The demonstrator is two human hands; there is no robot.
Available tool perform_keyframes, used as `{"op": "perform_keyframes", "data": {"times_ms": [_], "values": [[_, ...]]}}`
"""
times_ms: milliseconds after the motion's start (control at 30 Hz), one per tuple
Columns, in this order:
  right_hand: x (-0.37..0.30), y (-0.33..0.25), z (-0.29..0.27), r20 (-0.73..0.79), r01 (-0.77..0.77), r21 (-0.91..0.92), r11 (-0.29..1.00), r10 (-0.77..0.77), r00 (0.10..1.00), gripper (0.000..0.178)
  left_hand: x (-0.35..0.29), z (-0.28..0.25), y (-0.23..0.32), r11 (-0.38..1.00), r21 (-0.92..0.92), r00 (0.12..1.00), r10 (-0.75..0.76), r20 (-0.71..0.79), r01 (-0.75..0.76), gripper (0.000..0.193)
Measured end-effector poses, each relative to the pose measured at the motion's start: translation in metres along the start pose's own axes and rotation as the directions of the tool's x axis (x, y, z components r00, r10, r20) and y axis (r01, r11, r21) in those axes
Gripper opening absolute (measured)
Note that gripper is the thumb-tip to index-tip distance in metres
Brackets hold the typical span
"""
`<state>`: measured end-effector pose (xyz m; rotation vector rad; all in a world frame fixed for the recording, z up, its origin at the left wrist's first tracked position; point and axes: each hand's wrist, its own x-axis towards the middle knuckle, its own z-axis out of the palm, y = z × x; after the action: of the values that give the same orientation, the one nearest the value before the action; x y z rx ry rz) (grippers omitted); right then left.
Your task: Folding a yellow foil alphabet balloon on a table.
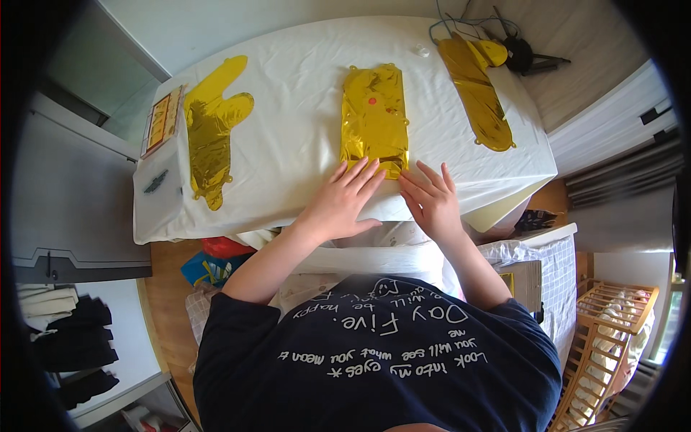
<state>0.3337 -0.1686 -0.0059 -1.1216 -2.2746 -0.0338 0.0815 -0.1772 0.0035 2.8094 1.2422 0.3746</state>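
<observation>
A flat gold foil balloon, deflated and long, lies on the white tablecloth straight ahead, with a small red spot on it. My left hand rests with spread fingers, its fingertips on the near left edge of the foil. At the near right corner, my right hand has its fingers stretched out, close to or touching the foil. Neither hand grips anything. On the left lies another flat gold foil balloon in a branched shape. A third gold foil balloon lies at the far right.
A black router-like device with blue cable stands at the far right corner. A printed packet and a clear plastic bag lie along the left edge. A small clear object sits far back. A wooden crib stands lower right.
</observation>
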Motion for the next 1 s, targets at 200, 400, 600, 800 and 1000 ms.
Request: {"op": "perform_keyframes", "data": {"times_ms": [200,400,600,800,1000], "values": [[-0.005,0.008,0.002,-0.039,0.089,0.090,0.992,-0.086,0.996,0.031,-0.009,0.003,0.009,1.000,-0.001,0.999,-0.025,-0.041,0.025,0.080],[-0.018,0.013,0.003,-0.116,0.279,0.052,0.959,-0.272,0.955,0.034,-0.030,0.000,0.032,0.996,0.091,0.989,0.007,-0.147,0.006,0.052],[-0.017,0.012,0.003,-0.113,0.315,0.116,0.942,-0.302,0.947,0.033,-0.048,0.008,0.006,0.995,0.090,0.966,-0.005,-0.257,0.029,0.041],[-0.013,0.018,0.002,-0.096,0.394,0.261,0.881,-0.382,0.919,0.037,-0.051,0.005,-0.014,0.988,0.152,0.956,0.070,-0.283,-0.027,0.036],[0.008,0.014,-0.009,-0.032,0.367,0.163,0.916,-0.367,0.930,0.049,-0.051,0.004,-0.019,0.980,0.186,0.953,0.119,-0.279,-0.068,0.035]]}}
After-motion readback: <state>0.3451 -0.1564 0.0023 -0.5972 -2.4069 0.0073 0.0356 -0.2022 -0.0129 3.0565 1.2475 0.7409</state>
